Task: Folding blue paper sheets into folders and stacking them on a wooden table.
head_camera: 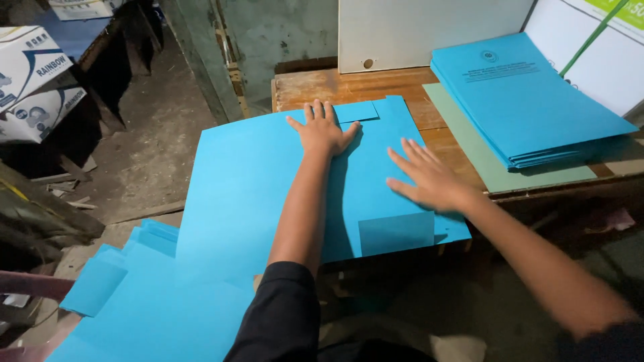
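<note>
Head view: a large bright-blue card sheet, overhanging the wooden table, is pinned flat by the left hand and right hand, fingers spread wide, nothing grasped.

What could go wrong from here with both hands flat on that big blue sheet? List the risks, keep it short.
1. The blue sheet overhangs the wooden table's left edge, so it may sag or slide off if the pressure eases.
2. The left hand and right hand press at separate spots; uneven pressure could crease the fold crookedly.
3. The stack of blue folders lies close to the right hand and juts over the table edge; a sweep might knock it.
</note>
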